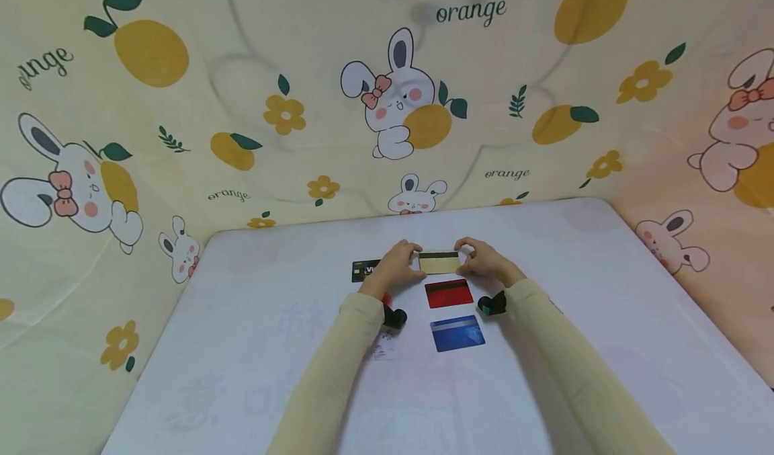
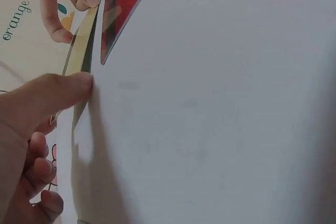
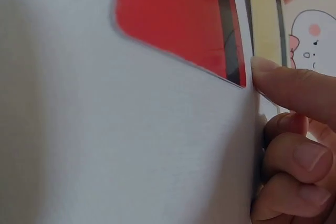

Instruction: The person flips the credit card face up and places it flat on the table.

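Note:
A gold card (image 1: 439, 264) with a dark stripe along its far edge is held between both hands, just above or at the white table. My left hand (image 1: 397, 267) pinches its left end between thumb and index finger. At the right end, my right hand (image 1: 484, 262) grips it the same way. Both wrist views show the gold card (image 2: 80, 45) tilted, with its near edge close to the table. Nearer to me lies a red card (image 1: 449, 294) with a black stripe, and beyond that, closer still, a blue card (image 1: 457, 333).
A black card (image 1: 365, 270) lies left of the gold one, partly behind the left hand. Under the left wrist, something red (image 1: 387, 300) and a pale printed card (image 1: 382, 347) are mostly covered. A patterned cloth (image 1: 290, 159) hangs behind the white table (image 1: 242, 327).

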The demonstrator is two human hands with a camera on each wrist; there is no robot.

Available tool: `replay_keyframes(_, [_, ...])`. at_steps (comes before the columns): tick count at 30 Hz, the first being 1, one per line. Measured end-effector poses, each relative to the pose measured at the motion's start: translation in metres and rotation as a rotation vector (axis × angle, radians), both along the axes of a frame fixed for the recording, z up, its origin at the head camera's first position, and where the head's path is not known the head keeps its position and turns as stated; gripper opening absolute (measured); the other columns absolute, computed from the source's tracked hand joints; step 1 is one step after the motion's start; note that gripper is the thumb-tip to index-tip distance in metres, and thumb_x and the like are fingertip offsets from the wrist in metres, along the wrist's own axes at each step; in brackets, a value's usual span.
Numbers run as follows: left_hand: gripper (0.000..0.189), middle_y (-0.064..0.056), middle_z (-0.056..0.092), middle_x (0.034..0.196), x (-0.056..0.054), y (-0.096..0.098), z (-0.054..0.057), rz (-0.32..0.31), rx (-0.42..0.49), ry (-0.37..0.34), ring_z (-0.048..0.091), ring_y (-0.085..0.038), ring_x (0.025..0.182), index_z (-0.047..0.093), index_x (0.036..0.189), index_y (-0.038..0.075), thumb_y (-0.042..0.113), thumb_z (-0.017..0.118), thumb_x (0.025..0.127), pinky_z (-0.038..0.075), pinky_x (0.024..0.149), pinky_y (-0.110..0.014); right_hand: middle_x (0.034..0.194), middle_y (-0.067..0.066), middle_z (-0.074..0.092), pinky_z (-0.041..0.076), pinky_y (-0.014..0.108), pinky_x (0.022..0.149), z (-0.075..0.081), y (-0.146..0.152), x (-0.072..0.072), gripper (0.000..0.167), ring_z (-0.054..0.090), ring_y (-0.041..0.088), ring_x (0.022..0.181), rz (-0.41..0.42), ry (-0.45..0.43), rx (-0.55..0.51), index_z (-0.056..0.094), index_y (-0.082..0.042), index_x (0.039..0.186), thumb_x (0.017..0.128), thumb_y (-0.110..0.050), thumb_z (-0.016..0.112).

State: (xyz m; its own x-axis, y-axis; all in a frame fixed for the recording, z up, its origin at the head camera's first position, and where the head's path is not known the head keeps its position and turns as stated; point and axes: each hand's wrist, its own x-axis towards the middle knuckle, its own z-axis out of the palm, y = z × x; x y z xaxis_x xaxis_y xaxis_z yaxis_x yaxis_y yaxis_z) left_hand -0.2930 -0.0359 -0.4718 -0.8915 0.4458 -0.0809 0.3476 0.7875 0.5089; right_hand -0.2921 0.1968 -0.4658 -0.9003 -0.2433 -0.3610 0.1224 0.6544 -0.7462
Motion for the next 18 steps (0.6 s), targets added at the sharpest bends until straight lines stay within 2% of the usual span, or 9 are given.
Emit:
replay_keyframes(6, [0.060,-0.003,0.054,0.104,0.0020,-0.0018,-0.0027,0.002,-0.033,-0.010,0.050,-0.014,0.092,0.054,0.136,0.015,0.037,0.073,0.083,0.047,0.086,-0.028,0.070,0.000,0.045,0.036,0.023,0.058,0.0005,0.0017,-0.0015,0.058,0.042,0.011,0.060,0.010,-0.026,0.004,0.043,-0.009,0.136,0.085,-0.010,0.070])
replay_keyframes(10, [0.061,-0.004,0.051,0.099,0.0016,-0.0015,-0.0017,-0.014,-0.020,0.007,0.047,-0.014,0.089,0.053,0.136,0.012,0.036,0.073,0.084,0.042,0.081,-0.026,0.077,0.003,0.048,0.037,0.024,0.059,0.0018,0.0010,-0.0019,0.068,0.043,0.012,0.062,0.001,-0.042,0.022,0.040,-0.013,0.142,0.083,-0.013,0.073])
replay_keyframes(13, [0.061,-0.005,0.050,0.097,0.0007,-0.0010,0.0012,-0.030,-0.005,0.024,0.045,-0.014,0.088,0.054,0.135,0.009,0.034,0.074,0.083,0.040,0.080,-0.027,0.080,0.004,0.049,0.039,0.023,0.059,0.0011,0.0012,-0.0033,0.068,0.044,0.013,0.063,0.007,-0.028,0.028,0.042,-0.012,0.142,0.081,-0.014,0.074])
replay_keyframes(18, [0.058,-0.008,0.054,0.104,0.0012,-0.0012,0.0028,-0.030,0.010,0.029,0.047,-0.015,0.092,0.055,0.134,0.009,0.033,0.074,0.084,0.044,0.088,-0.030,0.079,0.004,0.048,0.039,0.024,0.058,0.0001,0.0027,-0.0041,0.068,0.044,0.013,0.061,0.021,-0.007,0.013,0.045,-0.009,0.139,0.079,-0.012,0.076])
